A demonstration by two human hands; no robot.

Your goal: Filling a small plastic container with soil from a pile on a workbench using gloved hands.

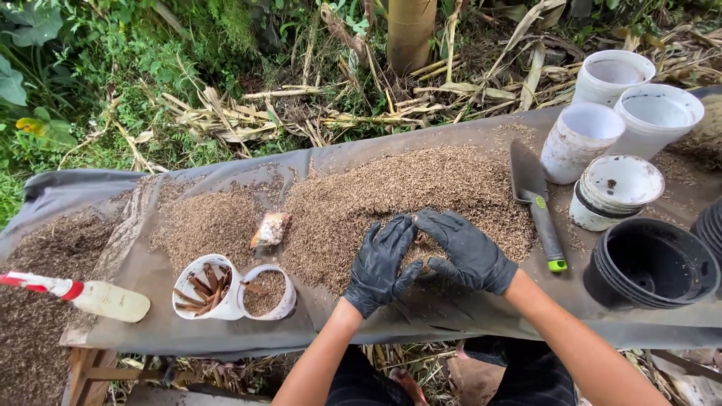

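Outdoors, two black-gloved hands meet over a heap of brown husks [406, 195] spread on a grey sheet [98, 192] covering a table. The left hand [381, 265] rests its spread, loosely curled fingers on the near edge of the heap; the right hand [468, 252] lies just beside it, fingertips touching the left glove, its grip half closed over loose husks (whether it actually pinches any cannot be told). Neither hand clamps a tool.

Just right of the right hand lies a trowel [535, 203], dark blade toward the far edge, green-tipped handle toward the person. Beyond it stand four white pots [579, 139], dirt-streaked and empty, with a stack of black pots [653, 263] near the table's front right corner. Left of the hands sit two cut white cups [203, 289]: one holds brown sticks, the other husks. A small crumpled packet [270, 229], pale and orange-brown, lies between the two husk piles; its print is too small to make out. At far left, a spray bottle [94, 297] with a red-and-white nozzle lies on its side.

Likely risks: husks pushed toward the near edge could spill off the sheet into the grass, since the heap runs close to the front; a sweeping right forearm might knock the trowel or the black pots off the table.
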